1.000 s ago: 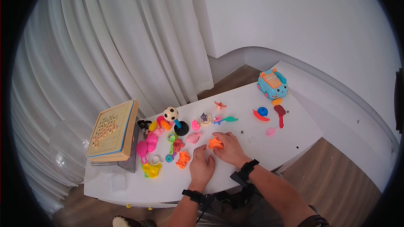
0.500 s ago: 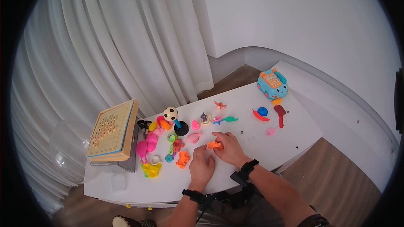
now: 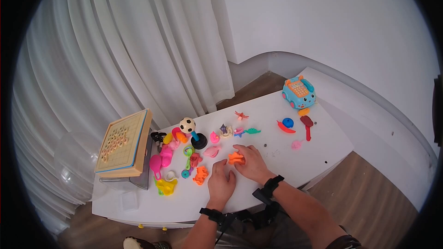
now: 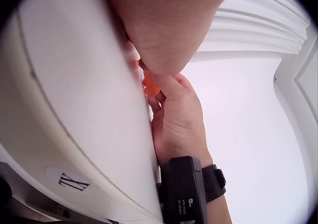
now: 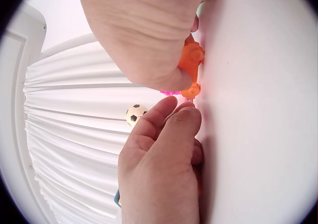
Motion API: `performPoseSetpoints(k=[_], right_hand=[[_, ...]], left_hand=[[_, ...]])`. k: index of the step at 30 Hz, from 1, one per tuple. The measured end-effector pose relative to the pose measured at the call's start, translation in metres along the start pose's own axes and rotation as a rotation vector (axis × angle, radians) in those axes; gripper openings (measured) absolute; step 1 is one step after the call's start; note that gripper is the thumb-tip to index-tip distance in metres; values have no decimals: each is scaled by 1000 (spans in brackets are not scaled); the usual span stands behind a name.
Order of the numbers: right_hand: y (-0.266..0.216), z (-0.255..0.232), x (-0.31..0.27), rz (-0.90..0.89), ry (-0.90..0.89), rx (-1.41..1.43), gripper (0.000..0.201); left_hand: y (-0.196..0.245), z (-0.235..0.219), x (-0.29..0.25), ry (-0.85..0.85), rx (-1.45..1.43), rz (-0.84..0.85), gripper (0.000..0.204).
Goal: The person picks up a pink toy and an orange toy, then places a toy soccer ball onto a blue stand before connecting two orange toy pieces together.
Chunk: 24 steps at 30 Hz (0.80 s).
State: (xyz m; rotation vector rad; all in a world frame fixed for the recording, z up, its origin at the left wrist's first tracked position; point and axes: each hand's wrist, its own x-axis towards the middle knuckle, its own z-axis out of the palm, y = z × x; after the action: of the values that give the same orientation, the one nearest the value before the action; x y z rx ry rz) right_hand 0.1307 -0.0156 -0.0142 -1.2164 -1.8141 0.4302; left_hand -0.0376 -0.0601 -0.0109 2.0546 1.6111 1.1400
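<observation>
My right hand [image 3: 253, 163] pinches a small orange plastic toy [image 3: 236, 158] with a knobby, animal-like outline. In the right wrist view this toy [image 5: 190, 63] stands on rounded feet close over the white table, thumb along its side. My left hand [image 3: 221, 186] rests on the table just left of it, fingers loosely bent and holding nothing. Its fingertips lie close to the toy's lower end. Another orange toy [image 3: 200, 175] of a similar look lies left of the left hand. A pink toy [image 3: 212, 151] lies just beyond both hands.
Several colourful toys lie at the left, among them a pink spoon-like piece [image 3: 156, 163] and a yellow toy [image 3: 166, 186]. A football on a stand [image 3: 187, 125] rises behind them. A chess board box [image 3: 122, 145] sits at the left end, a blue toy phone [image 3: 299, 92] far right.
The orange toy tilted in my right hand's fingers half a second ago and now shows its broader side again. Both hands have stayed in nearly the same place.
</observation>
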Motion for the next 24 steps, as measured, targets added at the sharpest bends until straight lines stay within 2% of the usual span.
performPoseSetpoints(k=[8,10,24], right_hand=[[3,-1,0,-32,-3,9,57],[-1,-3,0,23,-11,42,56],[0,-2,0,18,5,19,54]], left_hand=[[0,1,0,1,2,-2,44],[0,1,0,0,1,-9,44],[1,1,0,22,11,19,43]])
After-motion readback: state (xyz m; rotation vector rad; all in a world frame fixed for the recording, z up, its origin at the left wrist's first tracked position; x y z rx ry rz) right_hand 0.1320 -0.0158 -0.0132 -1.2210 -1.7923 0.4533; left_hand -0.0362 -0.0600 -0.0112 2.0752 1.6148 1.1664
